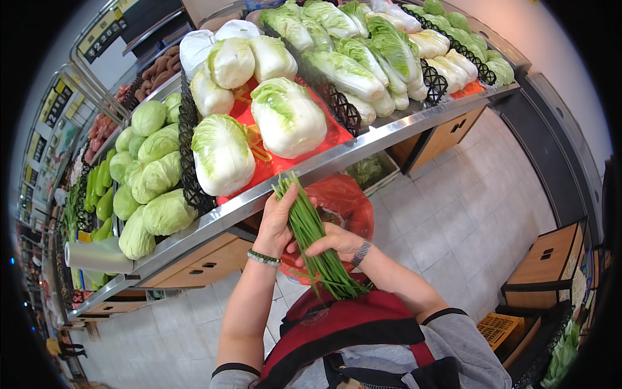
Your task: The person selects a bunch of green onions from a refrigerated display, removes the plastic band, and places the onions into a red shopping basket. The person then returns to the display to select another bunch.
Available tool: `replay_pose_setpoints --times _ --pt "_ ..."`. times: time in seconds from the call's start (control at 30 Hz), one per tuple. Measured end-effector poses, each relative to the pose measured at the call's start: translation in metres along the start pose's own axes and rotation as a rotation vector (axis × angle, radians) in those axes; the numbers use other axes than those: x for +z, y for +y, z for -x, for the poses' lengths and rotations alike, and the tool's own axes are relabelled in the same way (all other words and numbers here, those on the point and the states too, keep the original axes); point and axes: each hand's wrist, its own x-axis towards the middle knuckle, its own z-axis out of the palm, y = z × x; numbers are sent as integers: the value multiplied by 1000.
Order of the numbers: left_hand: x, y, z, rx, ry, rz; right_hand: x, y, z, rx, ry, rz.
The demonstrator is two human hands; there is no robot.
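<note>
A long bunch of green garlic chives (311,221) slants between my two hands, its cut ends by the metal shelf edge and its leafy tips against my red apron (350,316). My left hand (278,216) grips the upper end, thumb along the stems. Around the middle of the bunch, my right hand (335,242) is closed with the thumb on top. Beneath both hands hangs or stands a red plastic bag (352,199), open at the top; its contents are mostly hidden.
Napa cabbages (289,119) lie on the display stand just ahead, behind its metal edge (388,133). Green round cabbages (155,180) and a plastic bag roll (99,255) are to the left. Under the stand is a crate (374,170) with leaves. An orange crate (499,330) sits at lower right.
</note>
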Motion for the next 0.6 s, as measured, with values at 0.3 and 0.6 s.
replay_pose_setpoints --times 0.3,0.6 --pt "-39 -9 70 -119 -42 -595 -4 5 -8 -146 163 -53" --pt "-51 -54 101 -342 -250 -773 -7 -35 -4 -258 189 73"
